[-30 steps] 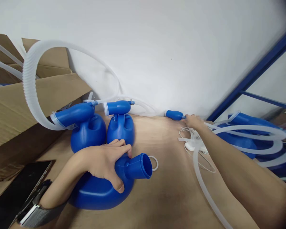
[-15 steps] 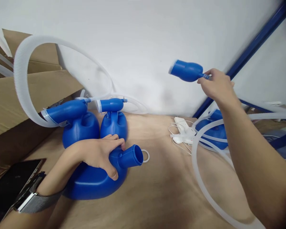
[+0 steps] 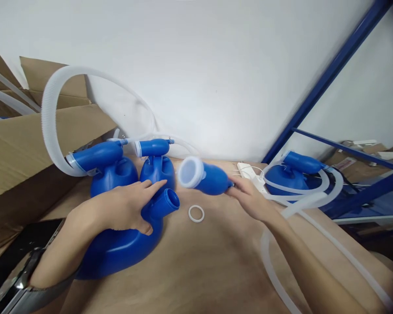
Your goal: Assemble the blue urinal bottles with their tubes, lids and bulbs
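My left hand [image 3: 118, 207] grips a blue plastic bottle [image 3: 124, 253] that lies on its side, thumb and fingers around the base of its uncapped neck. That neck tilts up toward the right. Over the table, my right hand [image 3: 249, 196] pinches the narrow end of a blue urinal head [image 3: 214, 179] with a translucent white rim, which faces left and toward me. The head is apart from the bottle's neck. Between the hands, a white sealing ring [image 3: 196, 213] lies flat on the tabletop [image 3: 216, 261].
Two blue bottles with heads and hoses, one with a corrugated hose [image 3: 49, 117], stand behind my left hand. At right are another blue bottle [image 3: 281, 181], a white power strip [image 3: 247, 170] and loose hoses. A cardboard box [image 3: 52, 131] and a dark phone-like device [image 3: 32, 240] are left.
My right hand has brought the blue head down and left, toward the bottle, and its white rim has turned toward me. My left hand still holds the bottle. The view has shifted slightly.
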Motion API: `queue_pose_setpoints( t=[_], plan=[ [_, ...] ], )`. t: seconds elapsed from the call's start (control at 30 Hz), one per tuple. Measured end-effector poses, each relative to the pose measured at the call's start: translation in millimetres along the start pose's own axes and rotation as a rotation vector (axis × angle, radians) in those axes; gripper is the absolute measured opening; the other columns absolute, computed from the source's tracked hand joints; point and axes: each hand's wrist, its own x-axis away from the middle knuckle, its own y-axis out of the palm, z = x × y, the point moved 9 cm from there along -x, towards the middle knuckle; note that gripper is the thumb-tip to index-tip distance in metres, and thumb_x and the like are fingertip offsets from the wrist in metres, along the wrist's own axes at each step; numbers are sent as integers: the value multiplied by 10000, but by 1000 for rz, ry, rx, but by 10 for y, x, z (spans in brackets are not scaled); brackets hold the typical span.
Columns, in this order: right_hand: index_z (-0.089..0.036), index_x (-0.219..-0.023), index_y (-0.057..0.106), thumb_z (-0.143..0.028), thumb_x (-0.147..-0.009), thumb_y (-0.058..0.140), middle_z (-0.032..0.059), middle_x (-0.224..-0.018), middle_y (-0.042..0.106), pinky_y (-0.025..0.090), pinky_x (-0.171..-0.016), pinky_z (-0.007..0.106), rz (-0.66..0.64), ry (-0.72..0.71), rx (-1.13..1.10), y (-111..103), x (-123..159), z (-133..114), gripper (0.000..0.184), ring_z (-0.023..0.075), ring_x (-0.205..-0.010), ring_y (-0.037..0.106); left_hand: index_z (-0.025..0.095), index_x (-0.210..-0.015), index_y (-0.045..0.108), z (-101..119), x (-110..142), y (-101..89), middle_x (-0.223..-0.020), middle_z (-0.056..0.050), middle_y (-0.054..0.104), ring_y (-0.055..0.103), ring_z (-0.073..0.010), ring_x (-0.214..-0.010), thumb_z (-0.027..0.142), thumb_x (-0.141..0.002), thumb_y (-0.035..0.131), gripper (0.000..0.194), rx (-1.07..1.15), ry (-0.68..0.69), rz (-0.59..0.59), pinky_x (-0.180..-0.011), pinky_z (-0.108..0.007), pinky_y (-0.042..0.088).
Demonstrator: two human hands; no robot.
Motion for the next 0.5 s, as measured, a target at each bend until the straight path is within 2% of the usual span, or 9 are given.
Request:
queue_pose_setpoints(
  t=[0.07, 0.13, 0.23, 0.33, 0.43, 0.5],
  plan=[
    [-216, -802, 691, -318, -895, 591, 10, -778, 684, 472, -730, 331, -35, 12, -35, 161, 78, 160, 171, 226, -781, 608, 292, -1740, 360, 146, 22, -37, -1528, -163, 680, 692, -434, -1339, 460, -818, 802, 1036, -35, 26, 5, -1003, -514, 624],
    [-214, -782, 684, -285, -879, 586, 1, -734, 659, 457, -684, 316, -48, 12, -44, 268, 145, 287, 155, 211, -738, 585, 274, -1758, 302, 395, 11, -134, -1606, -150, 616, 643, -404, -1421, 491, -960, 715, 924, -36, 77, 86, -1060, -527, 612],
    [-210, -752, 657, -284, -863, 579, -19, -660, 593, 390, -593, 293, -58, 11, -38, 351, 223, 416, 154, 175, -636, 509, 186, -1680, 440, 812, -35, -217, -1576, -167, 637, 678, -392, -1372, 472, -1035, 684, 746, -61, 181, 276, -1059, -546, 627],
    [-208, -716, 615, -282, -821, 586, -38, -623, 527, 340, -559, 279, -64, -11, -29, 370, 285, 466, 131, 145, -593, 445, 117, -1534, 590, 1102, -89, -149, -1499, -206, 690, 729, -382, -1290, 385, -1034, 725, 583, -53, 278, 404, -1020, -521, 659],
    [-206, -737, 617, -270, -795, 567, -36, -651, 551, 357, -579, 274, -45, -45, -17, 370, 351, 498, 100, 141, -613, 474, 150, -1351, 707, 1238, -129, -49, -1337, -160, 774, 796, -334, -1140, 336, -1050, 717, 354, 1, 362, 431, -922, -465, 703],
    [-209, -741, 603, -273, -805, 556, -35, -652, 549, 354, -581, 273, -3, -62, -4, 376, 396, 537, 102, 142, -612, 483, 143, -1298, 717, 1261, -136, -24, -1259, -148, 798, 818, -317, -1074, 364, -1084, 671, 311, 2, 382, 469, -873, -442, 720]
  ],
)
